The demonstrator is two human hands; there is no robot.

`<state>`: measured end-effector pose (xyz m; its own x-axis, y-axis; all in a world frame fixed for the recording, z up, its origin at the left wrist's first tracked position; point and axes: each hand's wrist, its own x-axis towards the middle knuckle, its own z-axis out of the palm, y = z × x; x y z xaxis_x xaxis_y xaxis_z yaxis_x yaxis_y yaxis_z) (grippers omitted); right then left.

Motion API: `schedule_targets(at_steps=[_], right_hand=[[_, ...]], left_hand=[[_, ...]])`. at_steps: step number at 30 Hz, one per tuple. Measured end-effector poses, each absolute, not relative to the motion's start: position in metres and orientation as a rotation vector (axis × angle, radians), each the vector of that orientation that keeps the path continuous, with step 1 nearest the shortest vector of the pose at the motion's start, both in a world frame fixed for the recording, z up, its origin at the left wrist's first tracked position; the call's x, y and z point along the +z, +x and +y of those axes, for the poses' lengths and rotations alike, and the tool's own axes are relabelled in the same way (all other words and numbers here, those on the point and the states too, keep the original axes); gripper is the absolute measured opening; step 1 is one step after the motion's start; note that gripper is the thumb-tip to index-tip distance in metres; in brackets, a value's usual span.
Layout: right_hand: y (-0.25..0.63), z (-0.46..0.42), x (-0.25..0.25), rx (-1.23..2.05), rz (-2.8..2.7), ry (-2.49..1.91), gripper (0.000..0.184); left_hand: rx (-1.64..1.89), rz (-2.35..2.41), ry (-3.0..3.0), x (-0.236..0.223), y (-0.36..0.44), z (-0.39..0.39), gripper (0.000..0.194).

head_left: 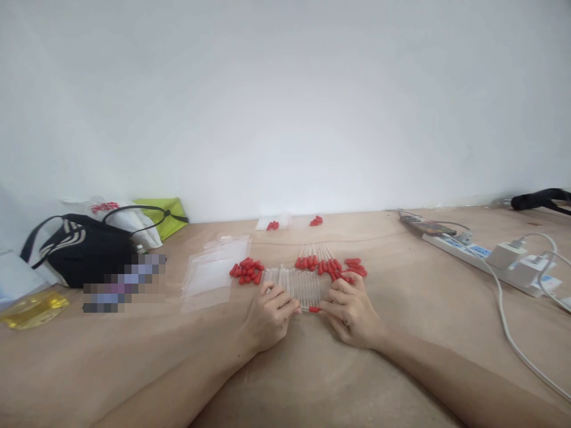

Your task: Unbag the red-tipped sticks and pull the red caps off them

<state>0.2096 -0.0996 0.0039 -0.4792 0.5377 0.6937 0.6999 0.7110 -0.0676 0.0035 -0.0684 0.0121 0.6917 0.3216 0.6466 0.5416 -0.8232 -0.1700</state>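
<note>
My left hand (273, 314) is closed on a thin clear dropper tube (305, 308), mostly hidden by the fingers. My right hand (353, 312) pinches a red rubber bulb (314, 309) that meets the tube's right end; how far it sits on the tube I cannot tell. Just beyond both hands lies a row of bare clear tubes (294, 284). Behind that row are several droppers (307, 262) with red bulbs toward me and tubes pointing away. A pile of loose red bulbs (247, 271) lies left of the tubes, and more red bulbs (355, 268) are near my right hand.
Flat clear plastic bags (216, 273) overlap at left. Two small groups of red bulbs (273, 226) lie near the wall. A black bag (89, 252) and a yellow packet (35, 309) are far left. At right, a power strip (486, 261) has chargers and a trailing white cable (502, 309).
</note>
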Motion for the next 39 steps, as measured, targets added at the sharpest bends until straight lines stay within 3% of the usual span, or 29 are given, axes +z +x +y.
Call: schedule_targets(at_steps=[20,25,29,34,39], right_hand=[[0.225,-0.104,0.027,0.223,-2.320,-0.987,0.017],[0.255,-0.080,0.015,0.350,-1.844,-1.147,0.022],[0.269,-0.056,0.005,0.579,-1.330,-1.229,0.034],[0.288,-0.038,0.007,0.623,-1.111,-1.443,0.031],[0.303,-0.019,0.012,0.513,-1.139,-1.577,0.025]], left_hand=[[-0.881,-0.547,-2.493,0.024,-0.008,-0.069,0.022],[-1.163,-1.045,-2.362,0.028,-0.031,-0.042,0.022],[-1.131,-1.301,-2.438,0.020,-0.030,-0.030,0.025],[-1.070,-1.287,-2.439,0.007,-0.027,-0.026,0.033],[-1.133,-1.160,-2.379,0.005,-0.028,-0.020,0.027]])
